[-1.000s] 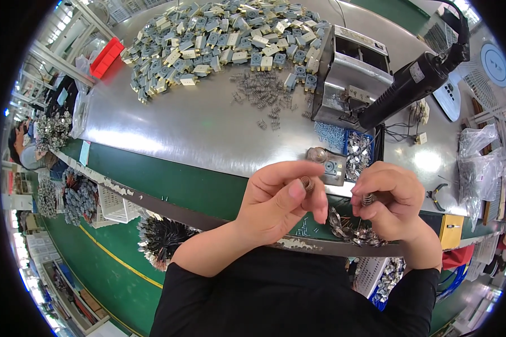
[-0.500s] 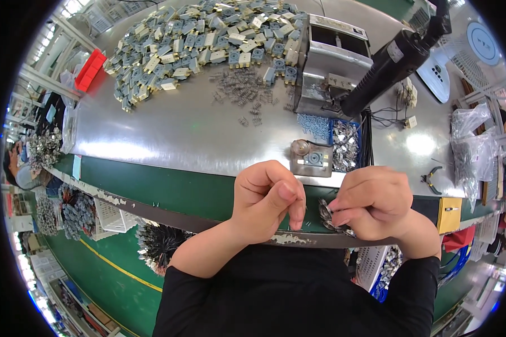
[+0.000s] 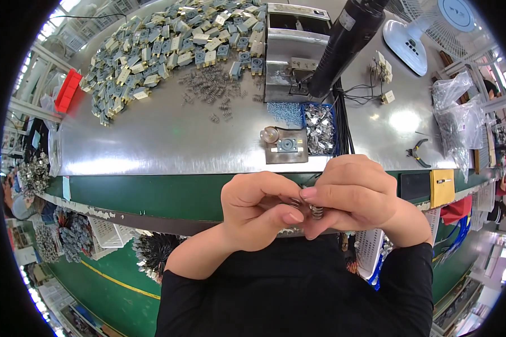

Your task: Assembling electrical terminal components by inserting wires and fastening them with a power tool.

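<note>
Above the bench's near edge, my hands meet with their fingertips together. My right hand (image 3: 358, 194) is closed on metal coil springs (image 3: 317, 212), which show below its thumb and fingers. Curled toward it, my left hand (image 3: 252, 210) pinches at the same spot; a bit of coil shows at its fingertips, and the rest is hidden. Just beyond the hands lies a small fixture block (image 3: 272, 158) with a round clear knob. A grey square housing (image 3: 287, 145) sits in it. Further off, loose coil springs (image 3: 211, 84) lie scattered on the metal bench.
A big heap of grey and cream housings (image 3: 174, 50) covers the far left. Blue screws (image 3: 285, 113) and a blue tray (image 3: 335, 132) of metal pieces stand before a metal machine (image 3: 281, 50) and black cylinder (image 3: 340, 48). Pliers (image 3: 418, 153), a fan (image 3: 407, 48) and plastic bags (image 3: 458, 112) are right.
My right hand has moved left, bringing the springs against my left hand's fingertips. My left hand's fingers have closed in. The view has shifted, so the bench things appear further left.
</note>
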{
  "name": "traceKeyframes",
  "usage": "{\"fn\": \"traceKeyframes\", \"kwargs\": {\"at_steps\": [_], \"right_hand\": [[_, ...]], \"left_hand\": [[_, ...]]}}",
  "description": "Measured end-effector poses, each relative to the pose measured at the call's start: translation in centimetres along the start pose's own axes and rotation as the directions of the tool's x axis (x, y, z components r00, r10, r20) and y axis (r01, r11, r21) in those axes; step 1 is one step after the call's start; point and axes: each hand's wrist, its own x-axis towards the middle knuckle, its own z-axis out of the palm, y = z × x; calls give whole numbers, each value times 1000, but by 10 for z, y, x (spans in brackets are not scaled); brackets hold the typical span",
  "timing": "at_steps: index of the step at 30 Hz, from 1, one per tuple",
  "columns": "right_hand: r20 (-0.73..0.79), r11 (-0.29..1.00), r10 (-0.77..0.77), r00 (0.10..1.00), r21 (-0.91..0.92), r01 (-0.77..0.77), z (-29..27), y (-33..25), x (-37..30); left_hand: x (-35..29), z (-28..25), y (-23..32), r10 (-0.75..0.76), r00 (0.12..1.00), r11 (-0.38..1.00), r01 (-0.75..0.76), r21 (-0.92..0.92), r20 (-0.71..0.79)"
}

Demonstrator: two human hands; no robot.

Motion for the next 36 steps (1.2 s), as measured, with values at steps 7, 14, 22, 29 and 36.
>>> {"fn": "traceKeyframes", "kwargs": {"at_steps": [7,14,22,29,36], "right_hand": [[-1,987,-10,1000,-160,10,-9,-5,-13],[18,979,11,1000,-204,-7,1,-11,-10],[122,985,68,990,-167,-47,11,-22,-22],[217,988,92,972,-141,-63,8,-37,-30],[165,983,138,977,-145,-115,-16,-41,-41]], "left_hand": [[-3,11,-1,-108,994,927,113,-358,36],[-11,6,1,-193,979,971,201,-132,72],[-23,-8,7,-506,862,850,499,-167,-1],[-30,-11,9,-589,798,787,602,-132,126],[-38,-17,3,-531,847,842,531,-91,31]]}}
